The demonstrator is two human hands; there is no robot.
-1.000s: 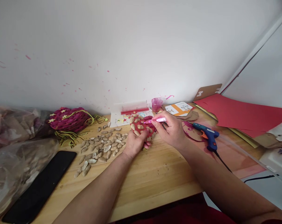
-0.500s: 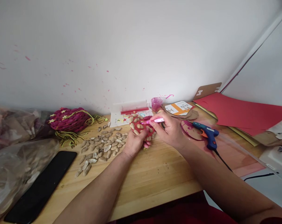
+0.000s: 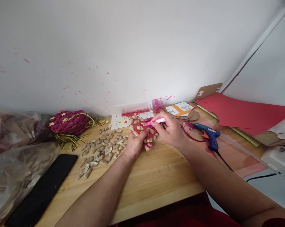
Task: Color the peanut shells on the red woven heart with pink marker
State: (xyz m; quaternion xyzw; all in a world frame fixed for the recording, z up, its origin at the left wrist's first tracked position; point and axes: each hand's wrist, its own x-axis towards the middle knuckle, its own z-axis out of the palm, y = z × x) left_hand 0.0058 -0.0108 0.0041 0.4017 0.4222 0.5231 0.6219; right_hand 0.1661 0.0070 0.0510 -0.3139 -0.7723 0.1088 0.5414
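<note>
The slim white-and-pink pen (image 3: 160, 120) is held near its middle by the right grip (image 3: 172, 130), thumb and fingers closed around the barrel and the magenta tip turned down to the left. The peanut-covered red piece (image 3: 139, 128) is pinched at its near edge by the left grip (image 3: 135, 144), with the thumb pressed on top and fingers showing below. It is held just above the bench (image 3: 156, 183), face up, and the pen tip is brought close to or against its surface; contact cannot be made out for certain. At the piece's far edge, some shells look magenta, while most others are pale, so the step in hand is judged to be the colouring of the fixed shells. For the next move, a firm left hold and a light, guided tip among the pale shells would be called for.

To the left, loose peanut shells (image 3: 108, 151) are scattered beside the left wrist, and a magenta bundle (image 3: 72, 123) trimmed with stars and cords is set near the wall. Beyond the piece, a white sheet (image 3: 115, 121) and a pink-stained cup (image 3: 157, 105) are placed. To the right, a blue glue gun (image 3: 212, 135) is laid beside a magenta-smeared round of card (image 3: 191, 130).
</note>
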